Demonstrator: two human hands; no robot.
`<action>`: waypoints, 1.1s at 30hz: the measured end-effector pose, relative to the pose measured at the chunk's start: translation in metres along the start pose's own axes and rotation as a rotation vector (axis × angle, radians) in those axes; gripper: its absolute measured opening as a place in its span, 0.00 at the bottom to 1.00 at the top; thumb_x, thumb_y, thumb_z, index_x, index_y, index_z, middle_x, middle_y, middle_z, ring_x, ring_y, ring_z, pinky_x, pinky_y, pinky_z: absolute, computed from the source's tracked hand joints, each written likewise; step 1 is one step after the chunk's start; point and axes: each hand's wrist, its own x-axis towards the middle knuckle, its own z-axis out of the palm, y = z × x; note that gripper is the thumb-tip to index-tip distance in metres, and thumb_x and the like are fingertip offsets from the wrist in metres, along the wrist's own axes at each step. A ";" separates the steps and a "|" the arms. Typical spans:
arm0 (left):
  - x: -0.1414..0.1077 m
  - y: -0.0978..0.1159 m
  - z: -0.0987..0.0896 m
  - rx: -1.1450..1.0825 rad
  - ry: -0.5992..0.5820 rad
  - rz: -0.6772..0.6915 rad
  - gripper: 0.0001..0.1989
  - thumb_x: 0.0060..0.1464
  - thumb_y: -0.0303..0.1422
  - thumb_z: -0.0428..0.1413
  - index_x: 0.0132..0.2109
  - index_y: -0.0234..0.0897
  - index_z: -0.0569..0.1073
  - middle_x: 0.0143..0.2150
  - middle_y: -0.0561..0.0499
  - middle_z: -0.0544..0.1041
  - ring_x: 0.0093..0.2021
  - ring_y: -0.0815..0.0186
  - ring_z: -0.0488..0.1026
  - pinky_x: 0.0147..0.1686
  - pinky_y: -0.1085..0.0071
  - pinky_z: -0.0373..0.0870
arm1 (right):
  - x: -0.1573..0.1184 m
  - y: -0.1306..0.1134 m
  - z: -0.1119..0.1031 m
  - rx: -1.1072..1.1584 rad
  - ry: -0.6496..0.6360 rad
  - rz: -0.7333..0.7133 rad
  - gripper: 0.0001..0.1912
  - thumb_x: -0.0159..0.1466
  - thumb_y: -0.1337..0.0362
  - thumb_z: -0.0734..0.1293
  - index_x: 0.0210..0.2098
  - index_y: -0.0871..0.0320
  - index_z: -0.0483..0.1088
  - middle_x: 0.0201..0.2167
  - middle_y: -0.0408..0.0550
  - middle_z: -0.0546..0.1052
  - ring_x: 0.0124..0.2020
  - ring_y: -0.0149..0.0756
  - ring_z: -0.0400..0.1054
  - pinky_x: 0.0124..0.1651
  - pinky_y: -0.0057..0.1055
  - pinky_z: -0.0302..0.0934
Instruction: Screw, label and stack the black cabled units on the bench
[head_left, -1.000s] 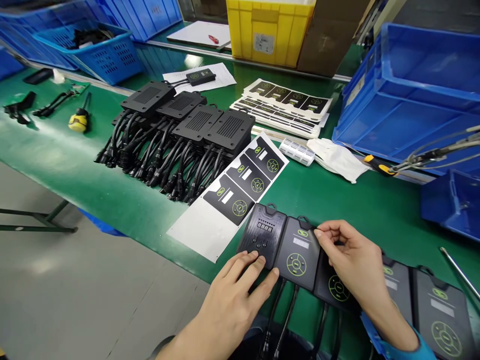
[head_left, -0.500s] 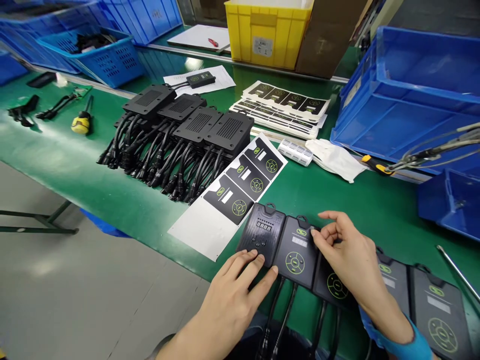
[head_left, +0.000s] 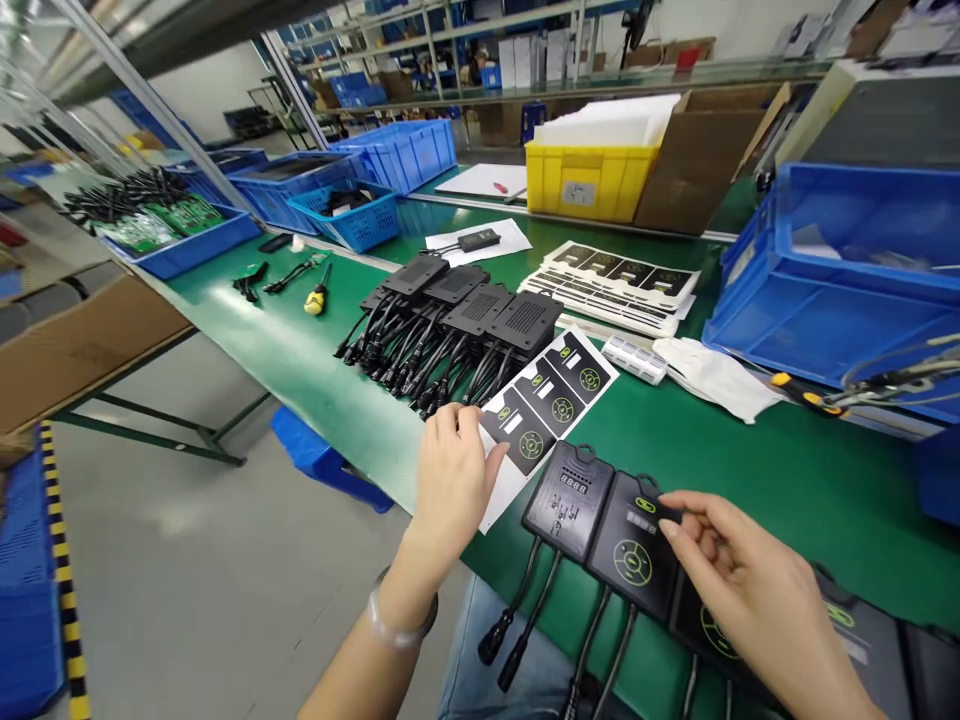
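My left hand (head_left: 454, 470) is over the left end of a white label sheet (head_left: 504, 490), its fingers bent and the thumb apart, by the nearest black label (head_left: 517, 430). Several printed labels are on this sheet. My right hand (head_left: 739, 570) is at the upper right corner of a labelled black controller box (head_left: 631, 560), thumb and forefinger apart, other fingers curled. Left of that box lies an unlabelled controller box (head_left: 570, 500) with a bare digit display and small buttons. Two cables hang from it over the table edge. More labelled boxes lie under and beyond my right hand.
Black boxes with cables (head_left: 472, 310) are piled behind the sheet. Further back are a label stack (head_left: 615, 285), a sticker roll (head_left: 634, 360), white gloves (head_left: 716, 378), a yellow bin (head_left: 589, 180) and a blue bin (head_left: 847, 290). A yellow-handled screwdriver (head_left: 315, 298) lies left.
My left hand has left the unlabelled box and moved to the label sheet. My right hand stays by the labelled box's upper corner. The view has tilted up and turned left.
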 end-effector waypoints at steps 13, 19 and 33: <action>0.006 0.019 -0.049 -0.553 -0.080 0.125 0.18 0.65 0.26 0.48 0.59 0.38 0.70 0.36 0.51 0.70 0.32 0.67 0.69 0.30 0.72 0.68 | 0.003 -0.066 -0.015 0.113 0.244 -0.450 0.06 0.68 0.69 0.64 0.41 0.54 0.72 0.34 0.45 0.74 0.32 0.29 0.71 0.34 0.24 0.66; -0.011 0.047 -0.065 -1.082 -0.319 0.229 0.19 0.65 0.29 0.50 0.61 0.44 0.70 0.44 0.48 0.74 0.44 0.63 0.73 0.42 0.68 0.74 | 0.012 -0.093 -0.025 0.072 0.460 -0.656 0.18 0.64 0.78 0.66 0.52 0.59 0.71 0.45 0.54 0.77 0.47 0.37 0.72 0.49 0.33 0.68; -0.006 0.102 -0.043 -2.107 -0.940 -0.446 0.19 0.51 0.46 0.66 0.41 0.36 0.77 0.34 0.51 0.73 0.30 0.71 0.71 0.32 0.76 0.70 | -0.015 -0.051 -0.033 -0.029 0.446 -0.870 0.17 0.61 0.79 0.65 0.49 0.65 0.73 0.43 0.59 0.79 0.44 0.45 0.75 0.42 0.40 0.74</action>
